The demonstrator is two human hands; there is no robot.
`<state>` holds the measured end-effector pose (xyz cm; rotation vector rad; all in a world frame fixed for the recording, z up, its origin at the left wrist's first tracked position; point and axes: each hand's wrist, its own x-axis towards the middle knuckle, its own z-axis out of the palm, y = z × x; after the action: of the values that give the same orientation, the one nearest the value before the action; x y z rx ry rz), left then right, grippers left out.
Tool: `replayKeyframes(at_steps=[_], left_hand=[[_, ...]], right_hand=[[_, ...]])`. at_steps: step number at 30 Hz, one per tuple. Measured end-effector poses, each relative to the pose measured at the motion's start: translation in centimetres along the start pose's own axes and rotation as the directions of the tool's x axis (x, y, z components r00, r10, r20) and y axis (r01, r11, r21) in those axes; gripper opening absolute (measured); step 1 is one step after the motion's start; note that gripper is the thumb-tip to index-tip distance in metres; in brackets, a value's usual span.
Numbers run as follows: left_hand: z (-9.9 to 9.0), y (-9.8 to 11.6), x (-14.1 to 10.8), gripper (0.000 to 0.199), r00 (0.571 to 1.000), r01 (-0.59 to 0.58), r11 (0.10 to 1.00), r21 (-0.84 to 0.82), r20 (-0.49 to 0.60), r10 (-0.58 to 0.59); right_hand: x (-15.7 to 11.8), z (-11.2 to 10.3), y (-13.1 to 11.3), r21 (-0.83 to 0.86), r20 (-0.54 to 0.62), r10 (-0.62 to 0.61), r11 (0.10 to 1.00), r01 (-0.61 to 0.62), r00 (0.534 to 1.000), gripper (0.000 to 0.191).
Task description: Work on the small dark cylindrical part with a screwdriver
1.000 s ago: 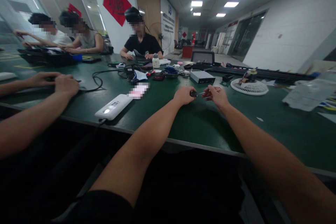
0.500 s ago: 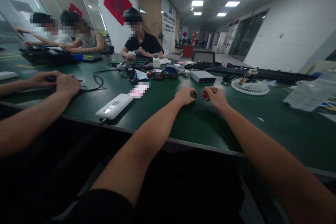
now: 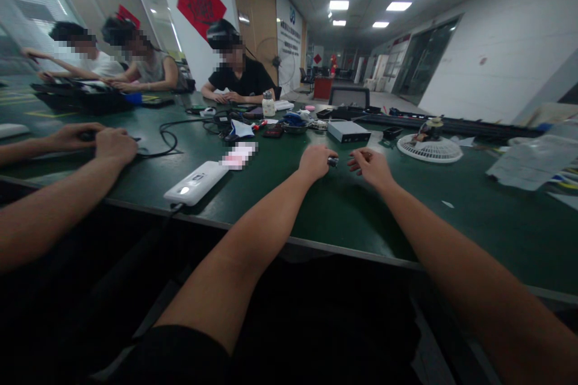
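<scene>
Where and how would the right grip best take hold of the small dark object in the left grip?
Probably by its exposed end, pinched from the right side. That end of the small dark object pokes out of the left grip toward the right grip, with a gap between; the rest is hidden, so its full shape can't be told.

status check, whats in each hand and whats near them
Left hand closed on small dark object. Right hand apart from it, fingers curled, contents unclear. Grey box just beyond hands, round white grille further right.
</scene>
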<state>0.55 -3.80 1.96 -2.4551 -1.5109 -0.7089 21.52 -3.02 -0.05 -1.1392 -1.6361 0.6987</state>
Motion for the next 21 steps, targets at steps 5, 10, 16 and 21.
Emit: replayKeyframes(at_steps=[5, 10, 16, 21], left_hand=[[-0.1, 0.2, 0.0, 0.043, 1.0, -0.013, 1.0, -0.024, -0.015, 0.013], [0.4, -0.3, 0.0, 0.041, 0.999, 0.053, 0.991, -0.126, 0.002, -0.053], [0.8, -0.5, 0.0, 0.038, 0.997, 0.079, 0.976, -0.203, 0.02, -0.076], [0.7, -0.3, 0.1, 0.038, 0.995, 0.095, 0.968, -0.231, 0.031, -0.09]], right_hand=[[0.3, 0.0, 0.9, -0.158, 0.05, -0.012, 0.987, 0.02, 0.999, 0.016], [0.3, -0.3, 1.1, -0.39, 0.07, -0.103, 0.913, 0.123, 0.992, 0.015], [-0.2, -0.3, 0.2, -0.447, 0.185, -0.03, 0.887, 0.112, 0.982, 0.017], [-0.2, 0.1, -0.3, -0.351, 0.017, -0.076, 0.933, 0.077, 0.997, 0.019]])
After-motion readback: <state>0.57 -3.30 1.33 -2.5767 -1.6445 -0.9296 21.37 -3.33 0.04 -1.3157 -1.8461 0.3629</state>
